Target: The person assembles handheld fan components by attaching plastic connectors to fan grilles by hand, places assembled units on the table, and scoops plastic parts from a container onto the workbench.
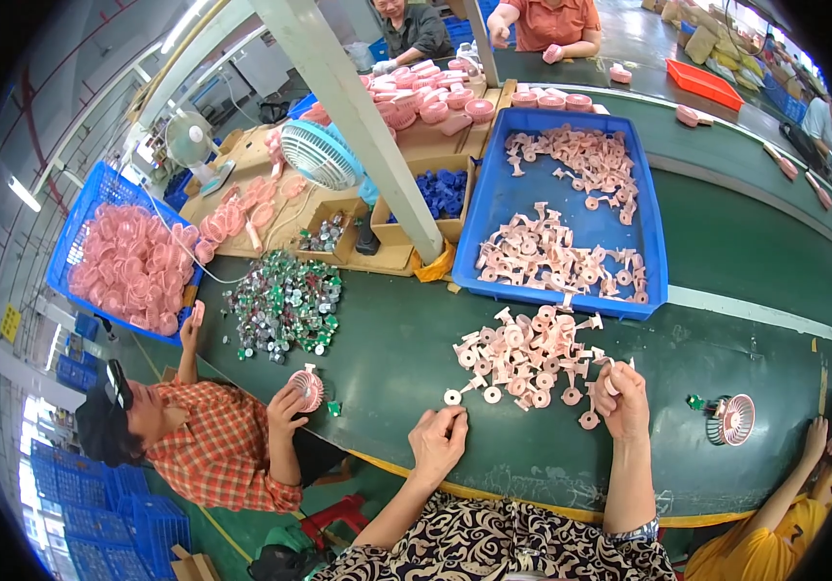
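Observation:
My left hand (pixel 438 442) rests on the green table with its fingers curled together; whatever they hold, if anything, is hidden. Just beyond its fingertips lies a pale pink ring-shaped plastic part (pixel 452 397). Raised a little over the table, my right hand (pixel 622 400) is closed on a small pale pink plastic part (pixel 611 385), mostly covered by the fingers. Between and beyond both hands spreads a loose pile of pale pink stemmed plastic parts with round discs (pixel 529 353). Further right sits a pink round fan cage (pixel 735 419) with a small green piece beside it.
Behind the pile stands a blue tray (pixel 556 308) with more pink parts. A white post (pixel 348 116) rises left of it. A co-worker in a checked shirt (pixel 227 436) sits at left by a heap of green-and-silver small components (pixel 285 305). A yellow sleeve (pixel 759 542) shows at right.

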`<state>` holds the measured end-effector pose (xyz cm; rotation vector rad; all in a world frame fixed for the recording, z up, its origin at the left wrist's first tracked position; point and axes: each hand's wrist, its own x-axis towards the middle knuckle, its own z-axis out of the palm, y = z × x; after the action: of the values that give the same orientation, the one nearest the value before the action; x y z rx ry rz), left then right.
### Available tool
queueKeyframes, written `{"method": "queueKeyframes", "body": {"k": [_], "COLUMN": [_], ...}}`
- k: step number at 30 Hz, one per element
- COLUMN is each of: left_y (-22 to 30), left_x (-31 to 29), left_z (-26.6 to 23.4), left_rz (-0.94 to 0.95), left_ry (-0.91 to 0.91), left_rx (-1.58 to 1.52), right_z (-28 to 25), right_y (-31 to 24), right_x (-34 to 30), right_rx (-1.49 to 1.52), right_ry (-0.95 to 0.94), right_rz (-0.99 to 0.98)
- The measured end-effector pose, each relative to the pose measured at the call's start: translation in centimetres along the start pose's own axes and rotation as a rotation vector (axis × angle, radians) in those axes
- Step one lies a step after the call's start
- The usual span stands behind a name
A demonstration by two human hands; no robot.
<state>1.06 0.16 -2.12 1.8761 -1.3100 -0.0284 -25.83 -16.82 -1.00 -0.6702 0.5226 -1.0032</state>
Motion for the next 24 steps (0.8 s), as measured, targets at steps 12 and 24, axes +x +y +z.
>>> {"method": "queueKeyframes", "body": {"k": [12, 24], "left_y": [-1.9, -0.8], "left_x": [-0.7, 2.2], "left_z": [1.0, 3.0], "left_rz": [-0.186, -0.14], "left_ry": [0.016, -0.013], "left_rx": [-0.292, -0.4], "right_z": [-0.5, 0.0], "right_y": [0.2, 0.0], "right_x": [-0.6, -0.7], "right_rx": [0.002, 0.052], "right_ry": [0.008, -0.047], "right_rz": [0.005, -0.002]}}
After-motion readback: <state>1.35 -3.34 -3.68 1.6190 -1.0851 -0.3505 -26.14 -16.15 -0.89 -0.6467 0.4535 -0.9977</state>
